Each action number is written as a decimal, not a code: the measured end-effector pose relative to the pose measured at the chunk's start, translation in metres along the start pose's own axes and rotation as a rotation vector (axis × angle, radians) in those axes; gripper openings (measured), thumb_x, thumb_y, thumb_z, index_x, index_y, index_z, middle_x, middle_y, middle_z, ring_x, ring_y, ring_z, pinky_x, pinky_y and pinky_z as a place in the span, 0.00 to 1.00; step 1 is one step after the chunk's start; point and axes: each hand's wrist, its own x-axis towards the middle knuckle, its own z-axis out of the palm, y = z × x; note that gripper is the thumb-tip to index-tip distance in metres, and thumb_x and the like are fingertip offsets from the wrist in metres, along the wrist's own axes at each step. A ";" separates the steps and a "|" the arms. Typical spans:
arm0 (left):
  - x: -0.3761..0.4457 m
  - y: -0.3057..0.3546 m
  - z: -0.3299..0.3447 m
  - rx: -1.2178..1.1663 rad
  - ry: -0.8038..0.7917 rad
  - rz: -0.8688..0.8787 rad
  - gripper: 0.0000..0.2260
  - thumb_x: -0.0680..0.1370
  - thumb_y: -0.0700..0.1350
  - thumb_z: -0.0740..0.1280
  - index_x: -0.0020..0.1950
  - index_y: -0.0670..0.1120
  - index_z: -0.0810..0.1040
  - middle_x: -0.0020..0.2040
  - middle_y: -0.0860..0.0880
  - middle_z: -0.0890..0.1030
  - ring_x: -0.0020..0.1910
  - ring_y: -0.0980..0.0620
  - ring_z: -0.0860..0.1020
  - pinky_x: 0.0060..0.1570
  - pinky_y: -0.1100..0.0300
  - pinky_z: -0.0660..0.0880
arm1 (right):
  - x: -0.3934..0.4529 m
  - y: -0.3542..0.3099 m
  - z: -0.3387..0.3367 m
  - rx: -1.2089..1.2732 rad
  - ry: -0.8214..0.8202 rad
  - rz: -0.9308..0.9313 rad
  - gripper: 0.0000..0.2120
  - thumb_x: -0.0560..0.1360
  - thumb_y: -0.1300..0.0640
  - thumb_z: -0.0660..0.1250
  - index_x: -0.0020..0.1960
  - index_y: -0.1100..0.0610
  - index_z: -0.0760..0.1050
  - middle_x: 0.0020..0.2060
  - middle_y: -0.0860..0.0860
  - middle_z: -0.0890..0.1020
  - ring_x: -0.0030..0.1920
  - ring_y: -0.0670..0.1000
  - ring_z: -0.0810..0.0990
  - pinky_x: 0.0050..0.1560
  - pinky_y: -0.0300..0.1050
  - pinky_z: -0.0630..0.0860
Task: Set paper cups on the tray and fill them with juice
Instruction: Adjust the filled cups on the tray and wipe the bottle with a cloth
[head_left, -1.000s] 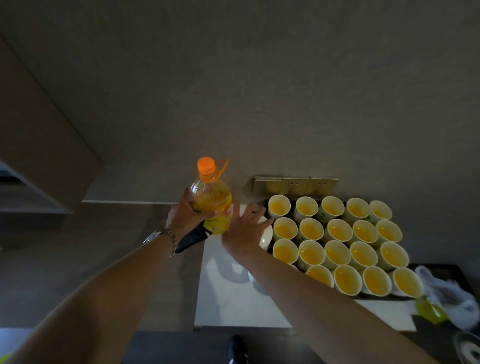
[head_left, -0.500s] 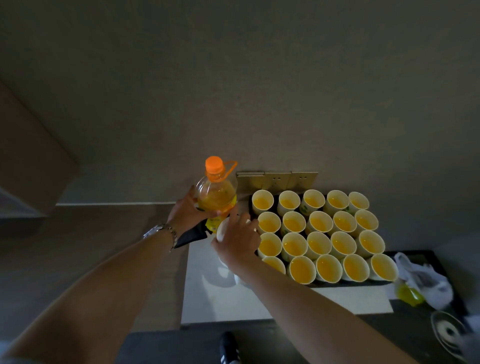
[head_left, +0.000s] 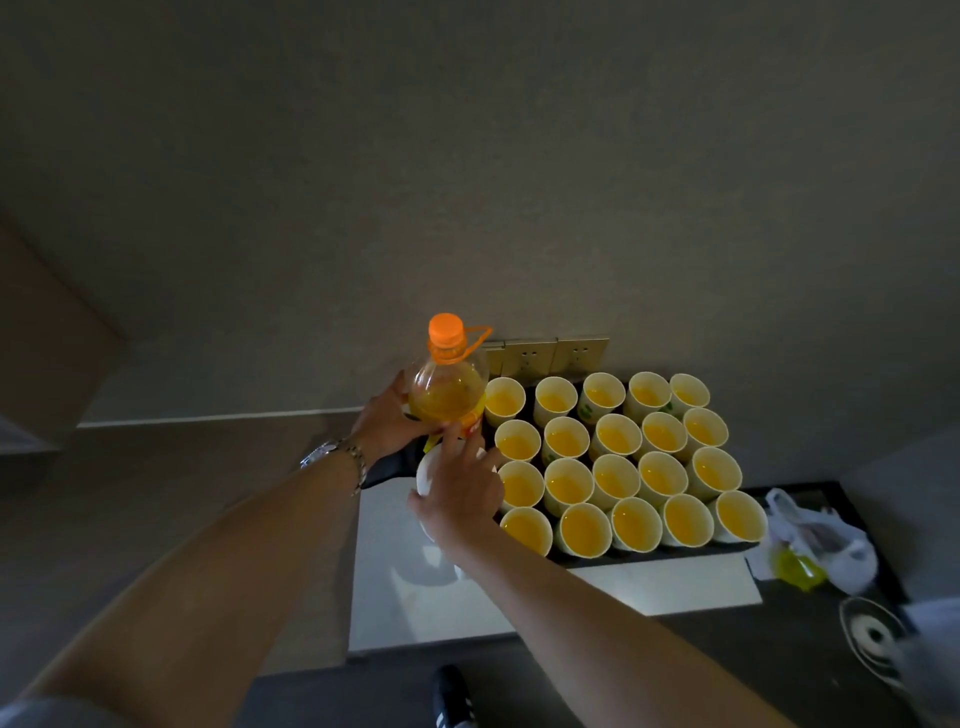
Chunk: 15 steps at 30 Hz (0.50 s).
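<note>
Left hand gripping juice bottle; right hand curling over white cups, filled cups crowding tray rightward, plastic bag sitting beyond.

There was only one view, from a wide-angle camera worn on the person's head. It looked forward and steeply down along both outstretched forearms, near enough that the arms filled the lower half of the frame. The left hand and right hand met near the centre, over the white surface. The wall filled the whole upper half, its lines bent by the lens. A shoe showed at the bottom edge, directly below the camera.
</note>
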 end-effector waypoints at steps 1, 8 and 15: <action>0.001 -0.001 0.000 0.011 -0.001 -0.002 0.48 0.55 0.69 0.78 0.74 0.62 0.67 0.61 0.60 0.79 0.62 0.53 0.78 0.61 0.52 0.76 | 0.000 0.000 -0.001 0.001 0.001 0.004 0.50 0.67 0.33 0.73 0.76 0.52 0.48 0.72 0.59 0.65 0.67 0.64 0.68 0.46 0.55 0.82; 0.000 -0.001 -0.003 0.142 -0.021 -0.014 0.48 0.58 0.72 0.76 0.74 0.66 0.62 0.64 0.57 0.80 0.62 0.49 0.80 0.62 0.48 0.78 | -0.001 0.001 -0.001 0.019 0.006 -0.004 0.51 0.67 0.34 0.74 0.77 0.51 0.49 0.72 0.58 0.66 0.67 0.64 0.68 0.48 0.55 0.82; -0.011 -0.014 -0.015 0.285 0.018 -0.056 0.29 0.71 0.55 0.79 0.69 0.52 0.73 0.58 0.51 0.83 0.52 0.52 0.83 0.56 0.52 0.81 | 0.000 0.008 0.000 0.091 -0.036 -0.024 0.51 0.70 0.33 0.69 0.79 0.52 0.45 0.78 0.57 0.58 0.70 0.65 0.65 0.57 0.62 0.79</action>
